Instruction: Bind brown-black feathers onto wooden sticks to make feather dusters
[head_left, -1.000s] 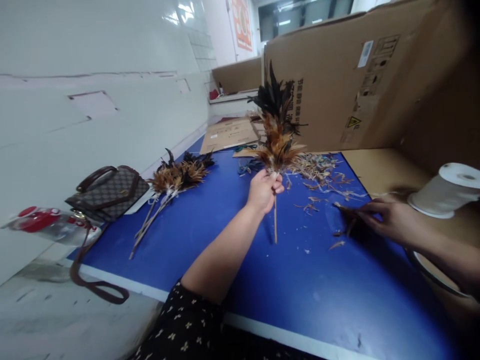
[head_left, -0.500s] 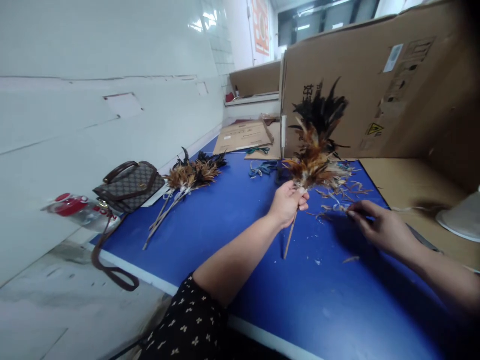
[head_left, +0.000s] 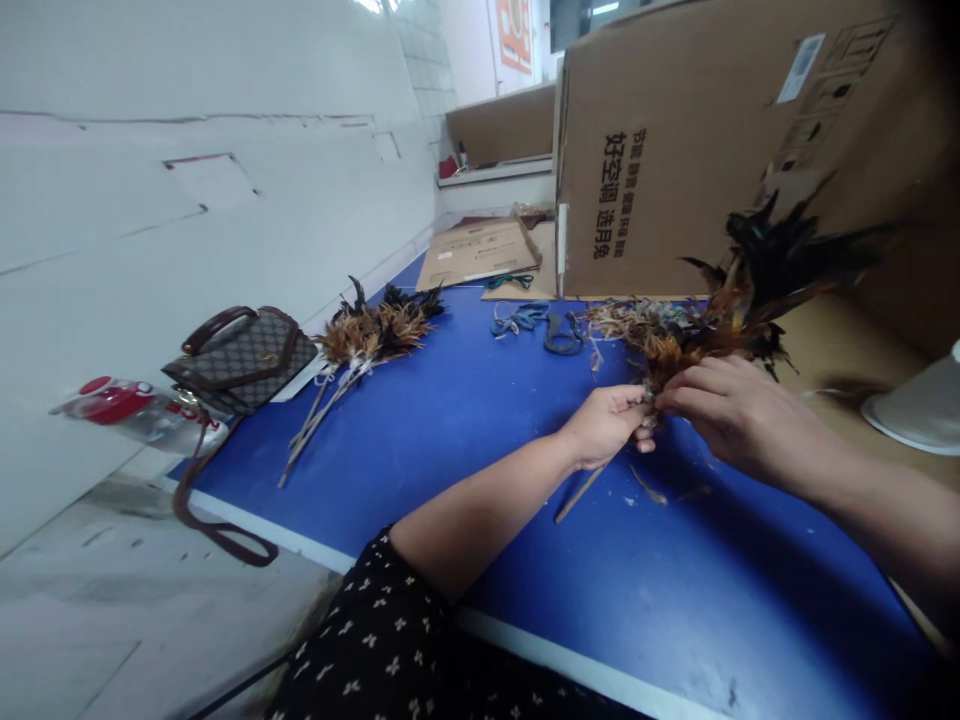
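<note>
At the left edge of the blue desk a clear bottle with a red label lies beside a checked handbag; further in, near the desk's far-left edge, a bunch of finished dusters lies with its sticks pointing to the near edge; at the far edge some blue ties and a heap of loose feathers lie before a tall cardboard box. Above the middle of the desk the left hand is closed round the stick of the feather duster, just under its feathers; half a second ago the duster stood nearly upright, and now it leans far over towards the right edge, its bare stick end slanting down to the near-left. The right hand, which earlier lay low on the desk apart from the left, has come up against it; its fingertips rest on the feathers' base, though whether they pinch it I cannot tell. At the right edge stands a white spool.
</note>
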